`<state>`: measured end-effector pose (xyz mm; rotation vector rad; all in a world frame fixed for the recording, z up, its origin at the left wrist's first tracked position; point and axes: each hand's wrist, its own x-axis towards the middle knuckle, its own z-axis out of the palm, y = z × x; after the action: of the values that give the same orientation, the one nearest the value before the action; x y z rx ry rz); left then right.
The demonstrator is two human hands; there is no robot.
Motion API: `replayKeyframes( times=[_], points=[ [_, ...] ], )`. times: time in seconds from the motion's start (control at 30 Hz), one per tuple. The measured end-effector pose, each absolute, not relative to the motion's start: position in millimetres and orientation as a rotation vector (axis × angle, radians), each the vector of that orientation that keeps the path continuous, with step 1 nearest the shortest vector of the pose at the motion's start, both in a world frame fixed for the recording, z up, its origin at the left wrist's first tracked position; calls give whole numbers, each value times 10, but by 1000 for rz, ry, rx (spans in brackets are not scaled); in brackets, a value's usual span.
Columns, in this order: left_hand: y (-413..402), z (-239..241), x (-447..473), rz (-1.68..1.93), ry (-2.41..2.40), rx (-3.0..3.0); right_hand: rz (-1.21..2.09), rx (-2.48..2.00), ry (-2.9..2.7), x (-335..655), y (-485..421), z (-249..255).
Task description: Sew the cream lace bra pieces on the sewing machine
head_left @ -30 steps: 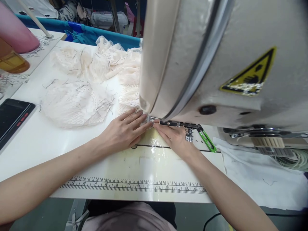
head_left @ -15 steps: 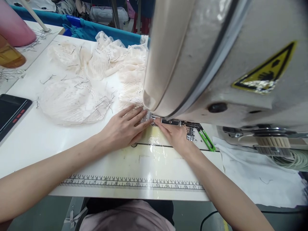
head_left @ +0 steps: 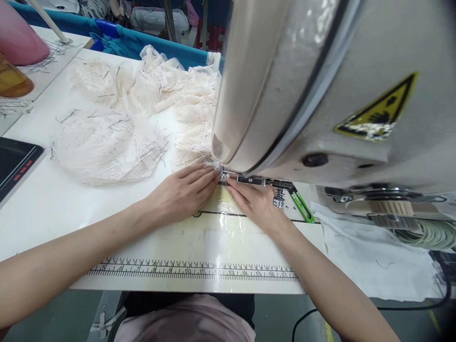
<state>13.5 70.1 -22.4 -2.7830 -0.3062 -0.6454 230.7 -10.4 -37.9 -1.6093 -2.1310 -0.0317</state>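
Observation:
My left hand (head_left: 187,190) lies palm down at the left of the needle area, fingers together and curved, with a bit of white lace at their tips. That lace fabric (head_left: 194,126), cream and gathered, spreads away behind the hand. My right hand (head_left: 258,202) sits under the sewing machine head (head_left: 285,95), its thumb and forefinger close together beside the metal needle plate (head_left: 224,178). Whatever is between those fingers is hidden. Just above the right hand runs a metal attachment with a spring (head_left: 278,197) and a green lever (head_left: 302,206).
A lace piece with dark loose threads (head_left: 107,147) lies at left. Beyond it are a phone-like black device (head_left: 19,161), a pink cone (head_left: 23,35) and an amber container (head_left: 14,78). A ruler strip (head_left: 188,273) edges the table (head_left: 160,251). White cloth (head_left: 374,256) lies right.
My left hand has drawn back slightly to the left, showing more of the needle plate. My right thumb has moved a little lower. The view has shifted slightly.

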Motion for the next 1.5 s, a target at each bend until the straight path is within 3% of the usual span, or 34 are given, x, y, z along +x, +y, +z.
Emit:
replayKeyframes(
  times=[0.27,0.67,1.3,1.5],
  points=[
    [741,-212,139,-658,-382,-2887,172,-1612,-2075,2246,-163,-353],
    [737,-194,142,-675,-442,-2931,153,-1647,-2106,2273,-179,-437],
    [711,-234,162,-552,-559,-2895,-277,-1690,-2288,2230,-172,-375],
    [705,-240,154,-518,-571,-2880,-221,-1669,-2227,2256,-158,-354]
  ],
)
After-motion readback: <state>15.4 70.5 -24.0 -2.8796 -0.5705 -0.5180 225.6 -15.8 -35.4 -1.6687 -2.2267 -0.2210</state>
